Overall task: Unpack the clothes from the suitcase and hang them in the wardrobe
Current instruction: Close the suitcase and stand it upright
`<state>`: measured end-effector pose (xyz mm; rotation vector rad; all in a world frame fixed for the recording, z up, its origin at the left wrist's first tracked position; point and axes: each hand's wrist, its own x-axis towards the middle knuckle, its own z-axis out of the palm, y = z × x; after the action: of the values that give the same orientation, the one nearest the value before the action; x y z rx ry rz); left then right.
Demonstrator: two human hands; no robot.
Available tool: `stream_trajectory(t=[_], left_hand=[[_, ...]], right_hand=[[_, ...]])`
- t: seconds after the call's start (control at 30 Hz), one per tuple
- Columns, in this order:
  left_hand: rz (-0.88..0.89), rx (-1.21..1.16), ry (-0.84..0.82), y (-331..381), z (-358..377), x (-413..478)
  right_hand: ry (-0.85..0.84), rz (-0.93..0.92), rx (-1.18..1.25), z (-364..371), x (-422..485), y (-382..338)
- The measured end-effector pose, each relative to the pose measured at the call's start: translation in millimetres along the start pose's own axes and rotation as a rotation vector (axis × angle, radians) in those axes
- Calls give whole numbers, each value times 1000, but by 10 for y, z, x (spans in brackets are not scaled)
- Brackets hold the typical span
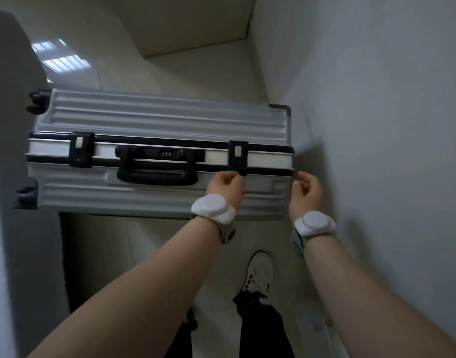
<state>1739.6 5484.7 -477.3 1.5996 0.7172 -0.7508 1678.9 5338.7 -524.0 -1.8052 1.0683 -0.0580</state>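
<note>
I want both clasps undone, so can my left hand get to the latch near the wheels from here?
Probably yes. The left hand is at the other latch; the latch near the wheels sits uncovered, with only the low carry handle between.

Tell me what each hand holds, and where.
Left hand pinches the lower tab of the nearer black latch on the silver ribbed hard-shell suitcase. Right hand curls at the suitcase's end; grip unclear.
</note>
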Motion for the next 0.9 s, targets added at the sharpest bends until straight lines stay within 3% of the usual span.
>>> stream_trajectory(t=[0.1,0.13,0.2,0.3,0.4,0.5,0.67,0.9], left_hand=[[645,708,85,-32,155,5],[780,878,84,-10,225,37],[888,1164,12,-22,391,155],[899,1446,-90,-164,517,376],[991,1496,-61,-318,497,557],[1129,1473,70,-362,456,641],[1176,1449,98,-438,480,681],[1158,1439,73,-423,473,672]], right_hand=[[-29,43,-51,-59,235,63],[-70,59,-64,-69,320,100],[-169,88,-25,-70,479,185],[-309,94,-52,14,657,353],[-395,124,-60,131,847,537],[-476,149,-109,244,1020,655],[-503,169,-203,295,1015,737],[-444,159,-151,320,972,739]])
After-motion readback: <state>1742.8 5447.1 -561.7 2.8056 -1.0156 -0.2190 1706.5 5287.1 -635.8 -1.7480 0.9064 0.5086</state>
